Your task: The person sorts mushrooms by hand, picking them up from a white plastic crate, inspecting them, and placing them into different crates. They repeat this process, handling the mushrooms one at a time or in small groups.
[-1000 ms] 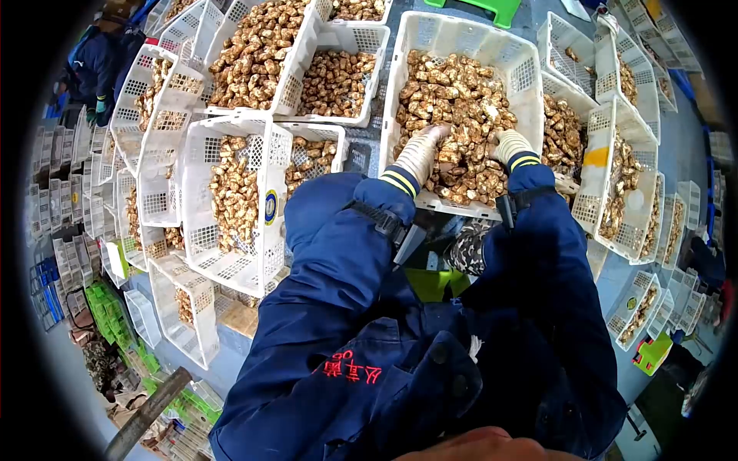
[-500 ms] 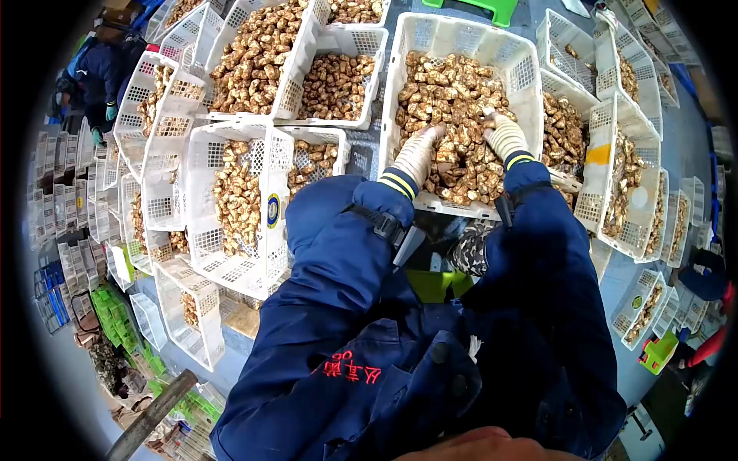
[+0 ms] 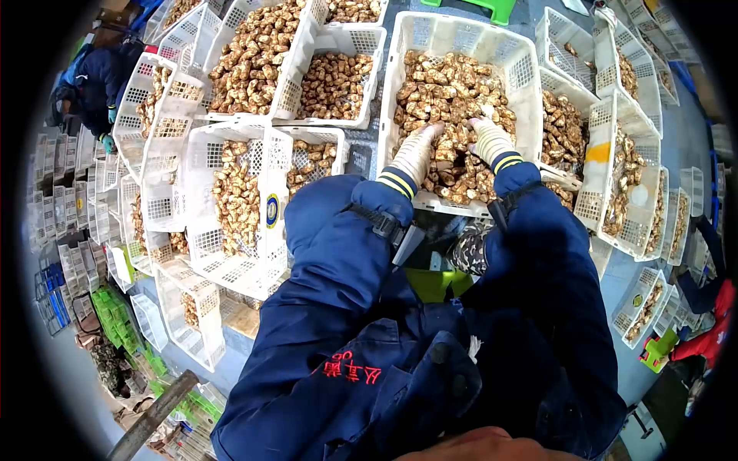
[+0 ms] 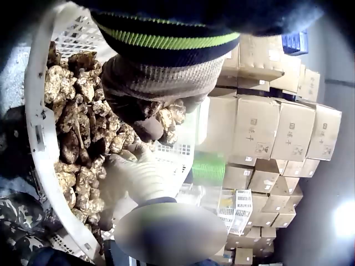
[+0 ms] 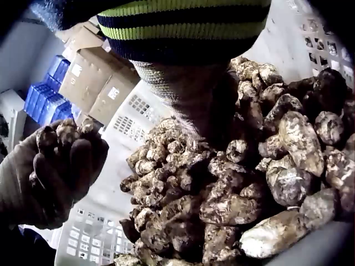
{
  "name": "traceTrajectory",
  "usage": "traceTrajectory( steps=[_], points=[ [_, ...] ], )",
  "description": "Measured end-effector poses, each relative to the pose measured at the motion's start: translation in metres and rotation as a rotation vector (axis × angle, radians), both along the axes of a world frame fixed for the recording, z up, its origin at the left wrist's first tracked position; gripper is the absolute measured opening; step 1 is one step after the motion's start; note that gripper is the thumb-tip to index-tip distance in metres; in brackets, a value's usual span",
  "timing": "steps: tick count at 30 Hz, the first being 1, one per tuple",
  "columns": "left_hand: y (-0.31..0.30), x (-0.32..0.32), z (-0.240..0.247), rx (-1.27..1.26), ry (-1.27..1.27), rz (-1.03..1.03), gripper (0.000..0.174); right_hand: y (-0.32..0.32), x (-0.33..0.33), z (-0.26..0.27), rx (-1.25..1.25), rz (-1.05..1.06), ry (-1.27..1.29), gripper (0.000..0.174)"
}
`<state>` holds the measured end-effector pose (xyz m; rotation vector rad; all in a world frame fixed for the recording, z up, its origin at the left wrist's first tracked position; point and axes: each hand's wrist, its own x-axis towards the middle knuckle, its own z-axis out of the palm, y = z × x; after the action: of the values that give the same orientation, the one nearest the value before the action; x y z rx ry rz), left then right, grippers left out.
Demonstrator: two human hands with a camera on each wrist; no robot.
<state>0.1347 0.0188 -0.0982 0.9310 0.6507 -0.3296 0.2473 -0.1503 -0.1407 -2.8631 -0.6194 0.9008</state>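
Note:
Stubby brown-and-white mushrooms (image 3: 453, 84) fill a white plastic crate (image 3: 400, 46) in front of me. Both hands wear knitted work gloves and are down at the near half of the pile. My left hand (image 3: 417, 150), at the left, has dark dirty glove fingers curled round several mushrooms (image 5: 65, 132), seen in the right wrist view. To its right, my right hand (image 3: 494, 140) reaches into the heap, its fingers close to pale pieces. In the right wrist view the right glove (image 5: 177, 91) goes down among the mushrooms, its fingers largely hidden, so I cannot tell their grip.
More white crates of mushrooms stand left (image 3: 269, 184) and right (image 3: 646, 196) of mine. A green stool (image 3: 492, 9) is beyond the far rim. Cardboard boxes (image 4: 258, 127) are stacked in the left wrist view. A person in dark clothing (image 3: 96, 84) bends over crates at the far left.
My right hand has moved left, closer to the left hand, over the pile. The left hand has stayed nearly in place. At the far right, a person in red has come further into view.

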Motion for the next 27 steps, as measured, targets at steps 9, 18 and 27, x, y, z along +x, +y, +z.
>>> traceTrajectory(
  steps=[9,18,27],
  points=[
    [0.003,0.001,-0.005,-0.021,-0.001,0.007,0.048,0.012,-0.008,-0.009,0.051,0.089,0.096,0.063],
    [0.002,0.0,-0.004,-0.058,-0.024,-0.005,0.056,-0.012,0.002,-0.036,0.32,0.074,0.018,0.052],
    [-0.002,0.0,0.002,-0.121,-0.079,0.011,0.049,-0.034,-0.012,0.074,0.962,-0.328,0.604,0.046]
  ],
)
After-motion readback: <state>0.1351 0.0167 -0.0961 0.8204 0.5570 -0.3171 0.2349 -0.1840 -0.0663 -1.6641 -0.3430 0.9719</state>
